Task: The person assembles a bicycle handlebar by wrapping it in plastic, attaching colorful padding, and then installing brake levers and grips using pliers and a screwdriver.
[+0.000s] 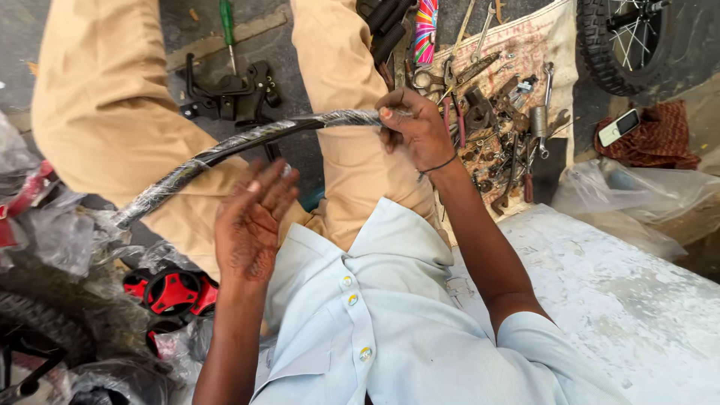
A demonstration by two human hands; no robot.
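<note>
Overhead, the right hand (pixel 414 129) pinches one end of a plastic-wrapped black curved bar (pixel 225 150) lying across the knees; the left hand (pixel 251 221) hovers open just beneath it, beside scattered tools (pixel 495 112).

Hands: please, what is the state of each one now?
Left hand: open, palm up, holding nothing.
Right hand: closed on the wrapped black curved part.

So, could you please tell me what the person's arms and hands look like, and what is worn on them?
Both arms are bare from above the elbow down, below the short sleeves of a pale blue buttoned shirt. The right hand has a thin dark band around its wrist. The left hand wears nothing, and neither hand has a glove. The left palm looks smudged with dark grime.
</note>
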